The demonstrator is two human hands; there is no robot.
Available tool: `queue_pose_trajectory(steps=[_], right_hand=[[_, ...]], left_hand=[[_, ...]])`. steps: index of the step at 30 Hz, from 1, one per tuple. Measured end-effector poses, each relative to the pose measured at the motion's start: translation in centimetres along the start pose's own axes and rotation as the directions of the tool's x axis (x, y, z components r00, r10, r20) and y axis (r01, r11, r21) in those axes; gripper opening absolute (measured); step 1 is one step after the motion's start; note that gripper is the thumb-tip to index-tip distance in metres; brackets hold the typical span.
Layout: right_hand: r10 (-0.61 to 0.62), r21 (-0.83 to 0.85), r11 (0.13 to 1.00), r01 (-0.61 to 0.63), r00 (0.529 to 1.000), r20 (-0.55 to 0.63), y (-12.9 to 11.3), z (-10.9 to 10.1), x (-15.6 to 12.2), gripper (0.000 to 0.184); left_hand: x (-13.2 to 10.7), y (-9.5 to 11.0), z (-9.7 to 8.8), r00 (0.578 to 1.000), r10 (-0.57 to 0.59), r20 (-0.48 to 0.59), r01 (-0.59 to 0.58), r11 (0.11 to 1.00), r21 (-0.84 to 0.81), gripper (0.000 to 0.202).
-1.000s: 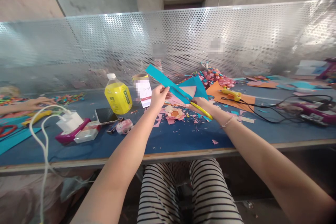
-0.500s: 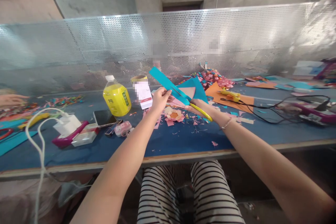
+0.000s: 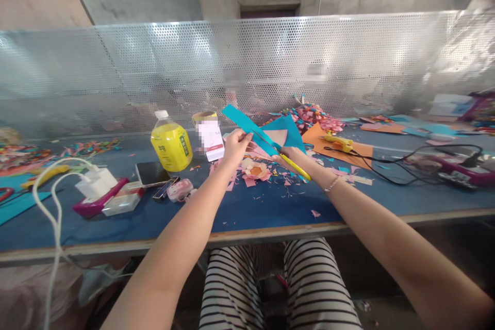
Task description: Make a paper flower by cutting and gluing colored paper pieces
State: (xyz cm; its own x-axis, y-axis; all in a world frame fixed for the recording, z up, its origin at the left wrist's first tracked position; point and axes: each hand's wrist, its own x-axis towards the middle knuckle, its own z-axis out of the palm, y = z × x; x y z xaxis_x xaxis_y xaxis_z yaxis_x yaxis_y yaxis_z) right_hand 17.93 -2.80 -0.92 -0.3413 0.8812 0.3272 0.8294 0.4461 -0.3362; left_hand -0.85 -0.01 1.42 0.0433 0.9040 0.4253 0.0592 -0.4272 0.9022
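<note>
My left hand (image 3: 234, 145) pinches a long teal paper strip (image 3: 242, 120) that slants up to the left above the blue table (image 3: 251, 206). My right hand (image 3: 293, 157) grips yellow-handled scissors (image 3: 294, 166), whose blades reach into the strip near its lower end. A wider teal sheet (image 3: 289, 129) stands just behind the scissors. A pink and orange paper flower (image 3: 257, 168) lies on the table below both hands, among pink and teal scraps.
A yellow bottle (image 3: 171, 143), a phone (image 3: 150, 172), a white charger (image 3: 96, 181) with cable and a pink case (image 3: 97, 201) lie to the left. An orange sheet (image 3: 340, 148), a yellow glue gun (image 3: 335, 140) and black cords (image 3: 410, 165) lie to the right. A perforated metal screen (image 3: 247, 67) backs the table.
The teal strip has dropped slightly and the scissors have worked further along it. At the far left, another person's hand has left the view.
</note>
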Motion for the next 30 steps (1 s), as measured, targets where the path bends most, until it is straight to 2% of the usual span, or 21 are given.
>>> queue_pose_trajectory(steps=[6, 15, 20, 23, 30], right_hand=[[0.035, -0.059, 0.998, -0.036, 0.999, -0.021, 0.2, 0.4, 0.2, 0.049], [0.007, -0.030, 1.000, -0.008, 1.000, -0.031, 0.0, 0.1, -0.1, 0.044], [-0.019, 0.027, 0.999, 0.018, 0.999, 0.034, -0.4, -0.3, -0.4, 0.043], [-0.017, 0.056, 0.998, 0.015, 0.999, 0.029, -0.7, -0.3, -0.4, 0.043], [0.046, 0.011, 0.999, -0.046, 0.999, -0.002, -0.9, 0.1, -0.1, 0.041]], left_hand=[[0.3, -0.4, -0.1, 1.000, 0.008, 0.001, -0.008, 1.000, 0.018, 0.020], [0.3, -0.5, -0.1, 1.000, 0.026, -0.009, -0.026, 0.999, 0.022, 0.021], [-0.1, -0.4, 0.4, 1.000, -0.006, 0.016, 0.006, 1.000, -0.017, 0.019], [-0.3, -0.4, 0.7, 0.998, -0.023, 0.063, 0.024, 0.999, -0.028, 0.020], [-0.4, -0.4, 0.9, 0.997, -0.053, 0.064, 0.056, 0.998, -0.039, 0.019]])
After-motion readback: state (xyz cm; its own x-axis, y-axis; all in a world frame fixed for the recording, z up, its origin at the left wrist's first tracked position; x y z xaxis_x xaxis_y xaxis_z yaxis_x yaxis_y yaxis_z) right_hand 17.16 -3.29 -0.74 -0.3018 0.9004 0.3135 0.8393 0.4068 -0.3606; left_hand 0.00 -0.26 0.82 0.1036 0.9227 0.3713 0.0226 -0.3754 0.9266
